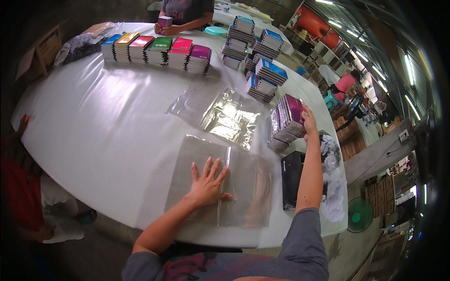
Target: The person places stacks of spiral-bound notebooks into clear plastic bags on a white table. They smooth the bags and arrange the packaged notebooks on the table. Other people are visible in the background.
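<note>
My left hand (209, 185) lies flat with fingers spread on clear plastic bags (248, 196) at the table's near edge. To the right, my right hand (308, 122) grips the outer end of a pack of spiral notebooks (286, 119) with a purple cover; shiny clear wrap shows on its side. My fingers reach up along the cover's edge, and the far side of the grip is hidden. Another stack of glossy plastic bags (232, 117) lies just beyond my left hand. A black box (292, 180) sits beneath my right forearm.
Spiral notebooks in coloured stacks (161, 45) line the table's far side, with taller blue-covered stacks (269, 70) at right. Crumpled plastic (333, 182) lies at the right edge. Across the white table (93, 131), a person holds a small notebook pack (164, 21); another person in red (21, 196) is at left.
</note>
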Demonstrator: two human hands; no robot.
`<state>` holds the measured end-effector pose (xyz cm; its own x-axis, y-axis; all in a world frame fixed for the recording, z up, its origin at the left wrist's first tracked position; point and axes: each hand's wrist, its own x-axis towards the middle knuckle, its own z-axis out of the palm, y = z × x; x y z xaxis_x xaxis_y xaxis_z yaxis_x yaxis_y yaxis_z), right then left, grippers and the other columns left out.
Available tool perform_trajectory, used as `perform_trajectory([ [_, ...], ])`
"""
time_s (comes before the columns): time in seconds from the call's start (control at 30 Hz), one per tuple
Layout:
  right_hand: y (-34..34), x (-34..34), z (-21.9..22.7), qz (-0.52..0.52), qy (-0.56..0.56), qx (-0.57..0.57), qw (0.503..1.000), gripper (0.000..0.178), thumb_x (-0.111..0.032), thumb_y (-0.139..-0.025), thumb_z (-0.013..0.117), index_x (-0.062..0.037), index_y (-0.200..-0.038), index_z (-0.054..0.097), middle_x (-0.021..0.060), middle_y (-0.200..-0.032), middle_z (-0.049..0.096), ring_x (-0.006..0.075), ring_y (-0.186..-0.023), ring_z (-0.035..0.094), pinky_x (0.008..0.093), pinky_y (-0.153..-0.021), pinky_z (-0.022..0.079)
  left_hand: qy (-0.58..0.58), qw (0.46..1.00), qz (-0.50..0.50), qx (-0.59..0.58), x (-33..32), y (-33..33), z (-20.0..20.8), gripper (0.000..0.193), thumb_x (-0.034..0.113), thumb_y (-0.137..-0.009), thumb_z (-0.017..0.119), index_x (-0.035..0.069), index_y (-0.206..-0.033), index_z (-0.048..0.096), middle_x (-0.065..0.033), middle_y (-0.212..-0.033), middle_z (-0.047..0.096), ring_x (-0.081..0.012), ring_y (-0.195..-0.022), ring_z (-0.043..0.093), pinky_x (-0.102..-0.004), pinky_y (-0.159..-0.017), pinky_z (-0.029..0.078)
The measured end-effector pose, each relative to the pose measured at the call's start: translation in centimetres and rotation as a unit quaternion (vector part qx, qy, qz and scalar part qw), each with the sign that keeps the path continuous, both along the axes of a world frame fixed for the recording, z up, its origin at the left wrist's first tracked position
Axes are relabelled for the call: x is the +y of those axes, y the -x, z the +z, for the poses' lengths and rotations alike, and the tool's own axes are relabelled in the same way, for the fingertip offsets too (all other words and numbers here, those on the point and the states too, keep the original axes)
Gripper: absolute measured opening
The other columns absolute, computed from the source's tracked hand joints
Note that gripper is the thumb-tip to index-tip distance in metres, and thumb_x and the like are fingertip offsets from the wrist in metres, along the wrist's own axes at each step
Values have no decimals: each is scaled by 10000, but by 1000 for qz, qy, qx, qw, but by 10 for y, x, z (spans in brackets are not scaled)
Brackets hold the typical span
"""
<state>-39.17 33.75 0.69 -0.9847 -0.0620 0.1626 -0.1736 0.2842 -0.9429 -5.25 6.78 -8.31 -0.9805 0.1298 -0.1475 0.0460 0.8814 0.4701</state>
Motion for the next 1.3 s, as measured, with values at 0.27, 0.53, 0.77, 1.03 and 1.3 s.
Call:
perform_trajectory([
  [0.27, -37, -25, 36, -168, -362, 287, 871, 351, -108, -806, 596, -142, -1155, 592, 118, -1214, 530, 278, -1111, 506, 358, -924, 422, 18, 1000, -9, -2, 4, 3, 2, 929, 670, -767, 529, 170, -1472, 186, -138, -1540, 39, -344, -1416, -55, -694, -1014, -67],
  [0.53, -52, -120, 73, 22, -196, 306, 931, 267, -45, -776, 628, -70, -1042, 632, 105, -996, 614, 241, -832, 612, 341, -758, 497, 41, 999, -1, 9, 6, 0, -3, 904, 687, -781, 488, 186, -1470, 185, -130, -1540, 45, -336, -1419, -33, -718, -1000, -35],
  [0.77, 3, -194, 21, 15, -257, 271, 928, 696, -161, -671, 750, -111, -1293, 442, 141, -1149, 531, 288, -1060, 531, 384, -901, 444, 49, 999, -7, -4, 7, -1, 2, 886, 687, -795, 462, 204, -1474, 163, -118, -1542, 40, -331, -1420, -24, -727, -994, -6],
  [1.03, 59, -219, 6, -154, -433, 297, 837, 1005, -248, -661, 775, -345, -1439, 147, 151, -1387, 315, 351, -1290, 336, 619, -954, 340, 83, 996, -19, -23, 7, -3, 4, 844, 679, -836, 382, 209, -1483, 111, -106, -1548, 8, -317, -1422, -53, -729, -988, -8],
  [1.3, 102, -207, -22, -216, -506, 333, 766, 981, -439, -691, 751, -395, -1442, 121, 125, -1355, 373, 302, -1293, 351, 709, -947, 285, 67, 996, -25, -43, 6, -1, 9, 868, 682, -823, 401, 211, -1486, 96, -103, -1550, 8, -309, -1424, -55, -741, -967, -26],
])
